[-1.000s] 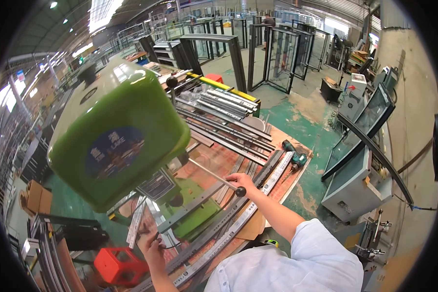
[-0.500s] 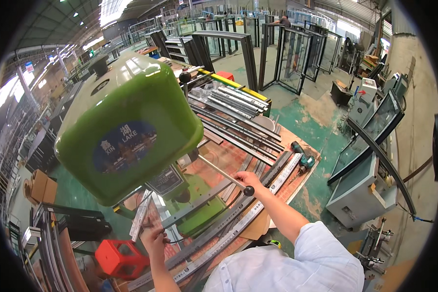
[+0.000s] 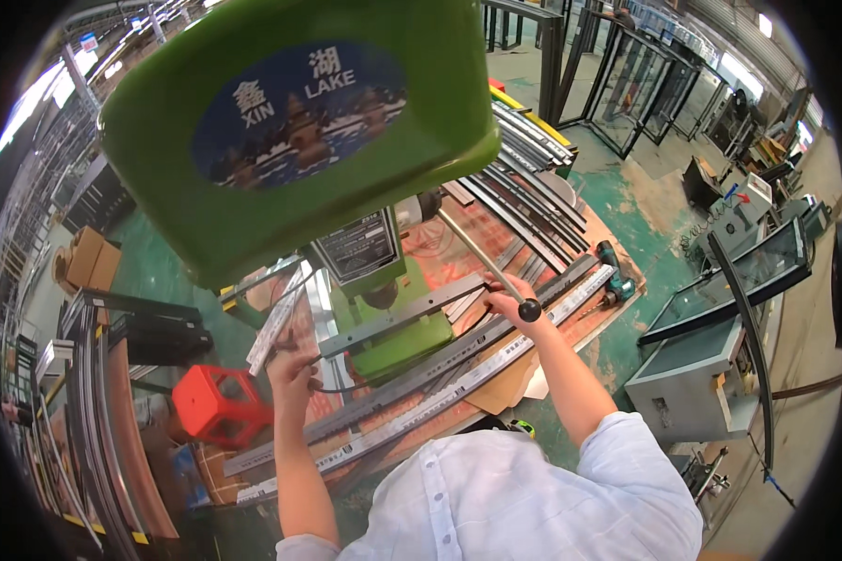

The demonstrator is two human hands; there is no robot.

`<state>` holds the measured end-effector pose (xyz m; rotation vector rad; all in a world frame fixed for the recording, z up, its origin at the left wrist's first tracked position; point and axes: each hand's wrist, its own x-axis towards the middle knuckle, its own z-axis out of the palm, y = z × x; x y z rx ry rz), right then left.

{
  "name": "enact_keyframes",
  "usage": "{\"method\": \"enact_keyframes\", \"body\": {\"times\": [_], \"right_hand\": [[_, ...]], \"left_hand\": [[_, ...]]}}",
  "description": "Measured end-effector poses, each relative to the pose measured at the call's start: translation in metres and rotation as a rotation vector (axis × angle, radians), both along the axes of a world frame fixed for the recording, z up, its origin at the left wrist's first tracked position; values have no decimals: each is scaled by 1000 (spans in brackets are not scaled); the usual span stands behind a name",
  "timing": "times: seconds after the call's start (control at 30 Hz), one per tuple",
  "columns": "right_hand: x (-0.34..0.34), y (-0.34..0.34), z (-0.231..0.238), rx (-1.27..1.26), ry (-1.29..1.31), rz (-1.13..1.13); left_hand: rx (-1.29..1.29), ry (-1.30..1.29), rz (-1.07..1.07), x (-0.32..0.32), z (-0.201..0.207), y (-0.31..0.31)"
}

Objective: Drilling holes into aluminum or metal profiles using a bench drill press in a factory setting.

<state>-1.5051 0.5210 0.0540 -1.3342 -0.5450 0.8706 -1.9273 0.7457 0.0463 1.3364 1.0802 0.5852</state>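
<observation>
A green bench drill press (image 3: 299, 224) fills the upper left, its motor cover hiding part of the table. Across its green base (image 3: 402, 348), beneath the dark drill chuck (image 3: 381, 295), lies a narrow grey metal bar (image 3: 398, 318) with small holes. My left hand (image 3: 293, 366) is closed on the bar's left end. My right hand (image 3: 516, 301) is closed with its fingertips at the bar's right end. The feed lever (image 3: 482, 252) with its black ball knob (image 3: 530, 309) crosses in front of the right hand; whether they touch, I cannot tell.
Long metal profiles (image 3: 468, 369) lie along the near side of the worktable, more (image 3: 533, 201) at the back. A teal cordless drill (image 3: 613, 280) sits at the right edge. A red stool (image 3: 217, 404) stands at the left. Glazed frames (image 3: 627, 84) stand behind.
The view has tipped down and closer, so the drill press looks larger and higher. Both hands stay at the bar's two ends. The lever keeps about the same slant.
</observation>
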Motion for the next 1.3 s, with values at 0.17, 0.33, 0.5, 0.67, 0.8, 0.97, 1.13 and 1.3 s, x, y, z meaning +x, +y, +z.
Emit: {"method": "enact_keyframes", "body": {"times": [0.17, 0.33, 0.5, 0.67, 0.8, 0.97, 1.13, 1.3], "right_hand": [[-7, 5, 5, -32, -153, -209], [-1, 8, -6, -129, -637, -201], [8, 28, -30, -39, -749, -204], [4, 23, -30, -103, -424, -248], [-17, 10, -23, -119, -21, -219], [-24, 9, -21, -94, -102, -245], [-18, 14, -20, -135, -139, -280], [-16, 18, -21, -103, -158, -265]], "left_hand": [[-15, -14, 41, 8, 3, -8], [-47, 24, 91, 12, 5, -5], [140, 60, 100, 19, 9, -2], [111, 169, 27, 12, 18, -3], [123, 61, 146, 19, 15, -13], [42, -24, 27, 8, 13, -12], [2, 80, 13, 21, 8, -2], [68, 90, 36, 25, 7, 2]]}}
